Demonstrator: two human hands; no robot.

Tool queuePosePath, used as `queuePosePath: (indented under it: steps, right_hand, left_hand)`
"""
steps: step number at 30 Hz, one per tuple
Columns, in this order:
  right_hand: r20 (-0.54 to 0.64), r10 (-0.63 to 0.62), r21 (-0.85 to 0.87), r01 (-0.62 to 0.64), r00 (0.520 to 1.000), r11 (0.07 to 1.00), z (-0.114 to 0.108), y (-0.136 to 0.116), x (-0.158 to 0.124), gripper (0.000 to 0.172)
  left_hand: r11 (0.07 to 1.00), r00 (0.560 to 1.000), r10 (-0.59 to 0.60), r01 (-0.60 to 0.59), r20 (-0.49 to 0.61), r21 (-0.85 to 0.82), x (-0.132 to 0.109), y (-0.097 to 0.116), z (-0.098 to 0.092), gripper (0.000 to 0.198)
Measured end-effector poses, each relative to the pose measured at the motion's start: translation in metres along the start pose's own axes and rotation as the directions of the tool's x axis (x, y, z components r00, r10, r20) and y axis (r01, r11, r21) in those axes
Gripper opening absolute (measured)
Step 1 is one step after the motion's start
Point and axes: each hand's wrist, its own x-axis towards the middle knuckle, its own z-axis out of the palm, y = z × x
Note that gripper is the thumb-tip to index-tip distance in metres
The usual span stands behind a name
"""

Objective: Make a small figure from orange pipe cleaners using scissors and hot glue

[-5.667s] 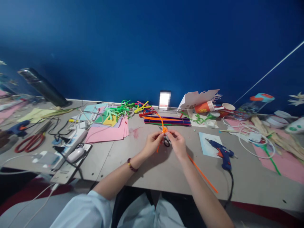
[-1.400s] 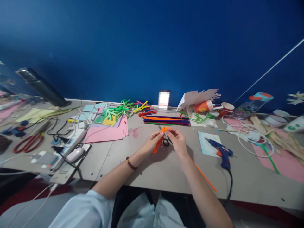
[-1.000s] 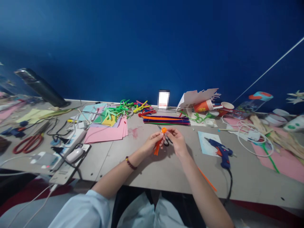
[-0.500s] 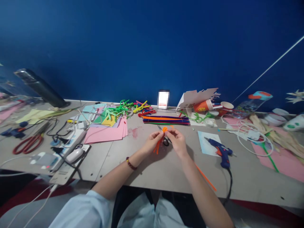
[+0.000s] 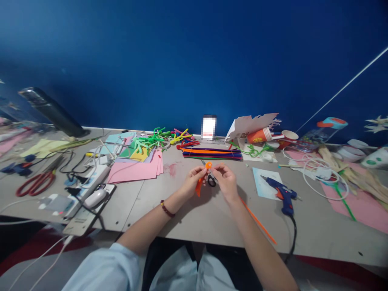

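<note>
Between my hands is a small orange pipe cleaner coil (image 5: 208,165) with a flat orange tail (image 5: 198,188) hanging down to the left. My left hand (image 5: 192,182) pinches the tail end of this piece, and my right hand (image 5: 226,182) holds the coil from the other side. Small scissors with black finger loops (image 5: 211,180) sit between my hands, blades pointing up and left. Which hand carries them is hidden. A long orange pipe cleaner (image 5: 257,221) lies on the table beside my right forearm.
On the grey table (image 5: 142,210) are a bundle of coloured pipe cleaners (image 5: 212,153), pink paper sheets (image 5: 133,171), a blue glue gun (image 5: 281,198) on its cord, red-handled scissors (image 5: 35,184), a power strip (image 5: 97,178), and cables.
The orange tail below my left hand has gone from thin strands to one wider flat piece. The coil has shifted slightly up and left. More of the long orange pipe cleaner shows beside my right forearm.
</note>
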Motion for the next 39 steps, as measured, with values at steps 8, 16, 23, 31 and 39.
queuePosePath:
  steps: [8, 16, 23, 31, 39]
  right_hand:
    - [0.077, 0.129, 0.090, -0.136, 0.989, 0.987, 0.000, -0.004, 0.000, 0.021]
    - [0.092, 0.183, 0.132, -0.194, 0.979, 0.972, 0.000, -0.004, 0.001, 0.024]
    - [-0.051, 0.003, -0.125, -0.009, 0.999, 0.992, -0.003, 0.001, 0.002, 0.020]
    - [0.046, -0.025, -0.105, 0.029, 0.999, 0.994, -0.002, -0.001, 0.001, 0.015]
    - [0.121, 0.107, 0.116, -0.121, 0.987, 0.986, -0.001, -0.003, 0.002, 0.024]
  left_hand:
    - [0.988, 0.986, -0.080, 0.099, 0.149, -0.123, 0.000, 0.003, -0.002, 0.028]
    - [0.986, 0.978, -0.133, 0.147, 0.159, -0.081, 0.001, 0.001, -0.004, 0.031]
    - [0.936, 0.980, 0.181, -0.146, -0.082, 0.320, 0.000, -0.005, 0.003, 0.031]
    - [0.972, 0.989, 0.126, -0.110, -0.071, 0.206, 0.000, 0.000, 0.001, 0.031]
    - [0.999, 0.998, -0.054, 0.054, 0.043, -0.007, -0.002, 0.010, 0.002, 0.029]
